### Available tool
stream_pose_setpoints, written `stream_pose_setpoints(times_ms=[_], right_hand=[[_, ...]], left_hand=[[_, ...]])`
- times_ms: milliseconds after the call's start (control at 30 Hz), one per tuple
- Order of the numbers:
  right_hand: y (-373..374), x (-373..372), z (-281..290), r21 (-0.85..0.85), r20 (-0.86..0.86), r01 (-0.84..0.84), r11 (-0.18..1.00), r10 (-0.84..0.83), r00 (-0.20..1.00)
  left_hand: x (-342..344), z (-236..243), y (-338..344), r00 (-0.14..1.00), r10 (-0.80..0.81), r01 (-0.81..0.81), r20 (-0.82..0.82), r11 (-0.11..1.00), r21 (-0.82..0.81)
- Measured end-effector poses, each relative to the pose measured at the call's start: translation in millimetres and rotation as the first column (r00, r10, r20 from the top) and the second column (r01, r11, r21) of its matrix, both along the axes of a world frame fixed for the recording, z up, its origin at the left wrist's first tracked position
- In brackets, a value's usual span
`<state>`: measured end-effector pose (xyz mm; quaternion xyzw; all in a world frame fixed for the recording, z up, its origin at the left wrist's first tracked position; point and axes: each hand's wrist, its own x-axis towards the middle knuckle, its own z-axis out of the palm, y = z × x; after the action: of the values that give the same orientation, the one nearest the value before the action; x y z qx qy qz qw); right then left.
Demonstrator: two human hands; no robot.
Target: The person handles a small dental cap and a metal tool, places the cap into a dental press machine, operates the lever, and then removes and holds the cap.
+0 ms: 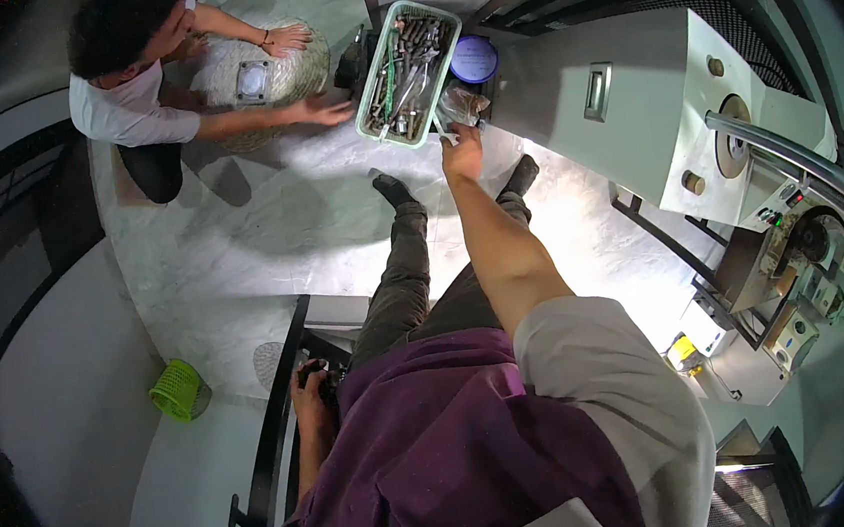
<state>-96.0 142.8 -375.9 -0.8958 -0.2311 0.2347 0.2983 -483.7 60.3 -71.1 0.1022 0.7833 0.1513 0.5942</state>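
My right hand (463, 154) is closed around a thin pale piece, perhaps a handle, at the lower right corner of a pale green plastic basket (365, 118). Wrenches, sockets and other metal tools (410, 69) fill the basket. A plastic bag (463, 104) with unclear contents and a round blue-lidded tub (474, 60) sit beside it. My left hand (310, 382), low beside my left leg at a black rail, is closed on a small black object that I cannot make out.
A co-worker (117, 109) crouches at upper left, hands at a round woven mat (310, 68) with a square metal fitting (253, 83). A grey machine cabinet (567, 80) and equipment line the right. A green mesh bin (172, 386) stands lower left, near a black railing (275, 417).
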Motion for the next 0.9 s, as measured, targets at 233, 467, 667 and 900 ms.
stream_pose_setpoints(times_ms=[233, 467, 667, 900], right_hand=[[23.4, 4.7, 12.9, -0.291, 0.05, -0.237, 0.927, 0.262, 0.964], [41.6, 1.3, 25.9, -0.119, 0.046, 0.113, 0.987, -0.108, 0.993], [101.4, -26.2, 56.3, -0.272, -0.203, -0.157, 0.949, 0.103, 0.974], [107.5, -18.6, 27.0, -0.312, -0.271, -0.068, 0.948, -0.02, 0.962]], left_hand=[[-18.7, -2.9, -8.7, 1.0, 0.004, -0.005, -0.028, 0.999, -0.033], [-13.6, -7.7, -4.3, 0.999, 0.033, -0.033, 0.022, 0.999, 0.003], [-14.4, -9.1, -9.1, 0.999, 0.037, -0.037, 0.021, 0.998, 0.046], [-3.8, -14.2, 2.1, 0.993, 0.062, -0.074, 0.102, 0.991, 0.112]])
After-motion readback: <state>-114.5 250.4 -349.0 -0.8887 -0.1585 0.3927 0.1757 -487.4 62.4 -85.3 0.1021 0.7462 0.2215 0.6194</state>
